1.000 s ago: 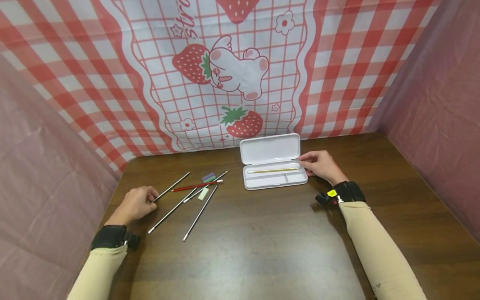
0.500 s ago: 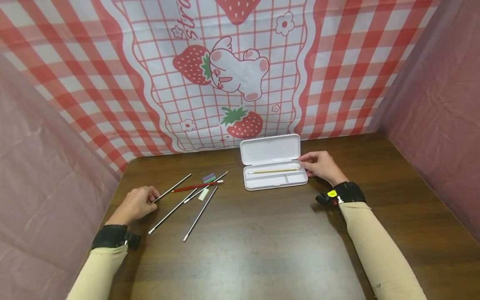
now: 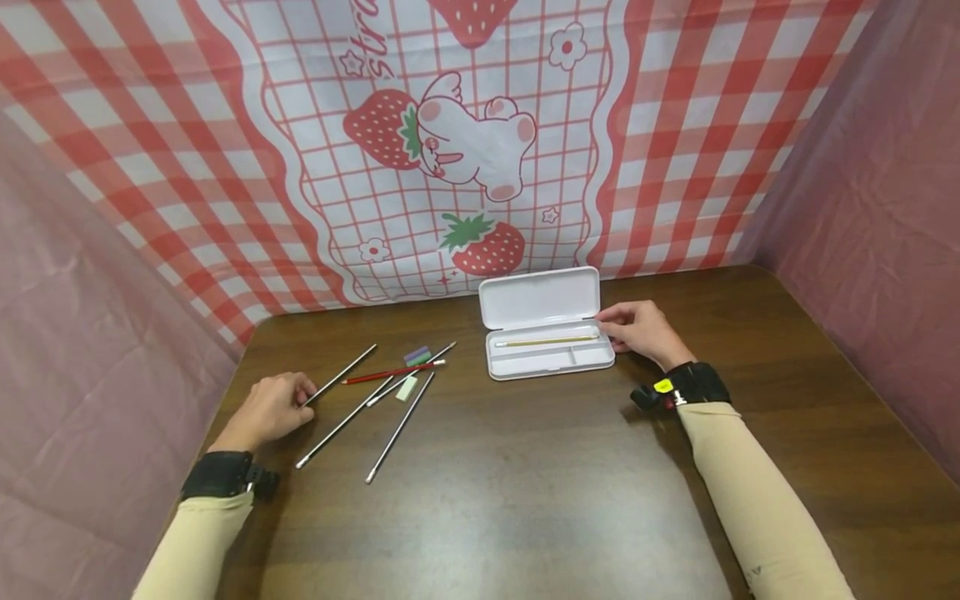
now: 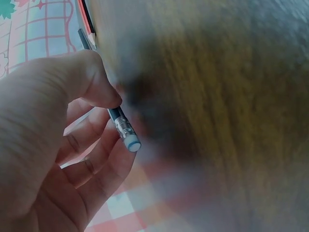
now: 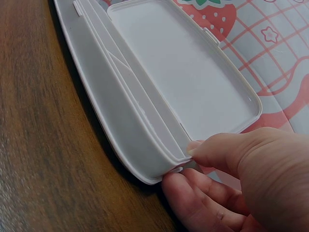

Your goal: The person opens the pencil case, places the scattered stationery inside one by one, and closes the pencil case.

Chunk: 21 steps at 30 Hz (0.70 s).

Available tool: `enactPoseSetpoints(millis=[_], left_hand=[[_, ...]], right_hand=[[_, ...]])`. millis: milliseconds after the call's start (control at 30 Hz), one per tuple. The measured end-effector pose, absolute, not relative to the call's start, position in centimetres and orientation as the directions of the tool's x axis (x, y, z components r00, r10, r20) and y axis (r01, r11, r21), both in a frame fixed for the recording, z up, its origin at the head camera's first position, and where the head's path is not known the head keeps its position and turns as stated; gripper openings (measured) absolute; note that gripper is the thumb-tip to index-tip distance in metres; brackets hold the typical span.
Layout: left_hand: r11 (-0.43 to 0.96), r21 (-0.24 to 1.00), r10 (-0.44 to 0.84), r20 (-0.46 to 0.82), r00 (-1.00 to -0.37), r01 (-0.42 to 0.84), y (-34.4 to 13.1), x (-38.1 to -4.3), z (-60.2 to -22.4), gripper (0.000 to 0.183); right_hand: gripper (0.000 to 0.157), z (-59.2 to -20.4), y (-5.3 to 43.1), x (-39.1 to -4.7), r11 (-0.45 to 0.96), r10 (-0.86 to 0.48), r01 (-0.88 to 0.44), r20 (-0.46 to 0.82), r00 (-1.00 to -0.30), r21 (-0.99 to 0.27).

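Note:
At the table's left, my left hand [image 3: 273,406] pinches a dark pencil [image 3: 341,377] near its eraser end. The left wrist view shows the thumb pressed on the shaft, with the white eraser [image 4: 132,142] jutting past the fingers. My right hand [image 3: 639,332] holds the right end of a white pencil case [image 3: 525,366], thumb on the rim and fingers against the outside. Its lid [image 3: 540,298] stands raised at the back. A yellow pencil [image 3: 547,341] lies in the rear compartment; a short divider splits the front one.
Between hand and case lie a red pencil [image 3: 390,373], several dark pencils, one of them a dark pencil [image 3: 400,429] nearer the front, a pale green eraser [image 3: 407,388] and a purple-green block [image 3: 417,356]. A strawberry-print cloth [image 3: 465,167] hangs behind the table.
The far end of the pencil in my left hand has shifted very slightly to the left. Both hands and the pencil case stay in place.

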<state>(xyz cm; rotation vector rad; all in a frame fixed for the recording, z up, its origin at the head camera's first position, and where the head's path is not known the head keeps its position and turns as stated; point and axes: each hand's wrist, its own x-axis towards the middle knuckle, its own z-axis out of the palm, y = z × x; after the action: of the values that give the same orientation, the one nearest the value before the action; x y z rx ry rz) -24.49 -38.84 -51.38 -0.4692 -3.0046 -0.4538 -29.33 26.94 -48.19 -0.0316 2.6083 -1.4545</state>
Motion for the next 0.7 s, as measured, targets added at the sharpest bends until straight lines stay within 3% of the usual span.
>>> enactPoseSetpoints(millis=[100,367,700], left_hand=[[0.905,0.267,0.3,0.156,-0.941,0.332,-39.3,-24.9,-51.8,0.023],[0.903,0.271,0.313,0.113,-0.943,0.333,-35.1,-22.1,-44.5,0.021],[0.907,0.245,0.33,0.092,-0.939,0.343,-34.1,-22.8,-41.5,0.02]], right_hand=[[0.036,-48.2,26.9,-29.3,0.53,-0.098,0.043,-0.111,-0.989,-0.847],[0.037,-48.1,26.9,-29.2,0.525,-0.109,0.025,-0.097,-0.989,-0.851],[0.038,-48.1,27.0,-29.2,0.53,-0.115,0.025,-0.102,-0.988,-0.848]])
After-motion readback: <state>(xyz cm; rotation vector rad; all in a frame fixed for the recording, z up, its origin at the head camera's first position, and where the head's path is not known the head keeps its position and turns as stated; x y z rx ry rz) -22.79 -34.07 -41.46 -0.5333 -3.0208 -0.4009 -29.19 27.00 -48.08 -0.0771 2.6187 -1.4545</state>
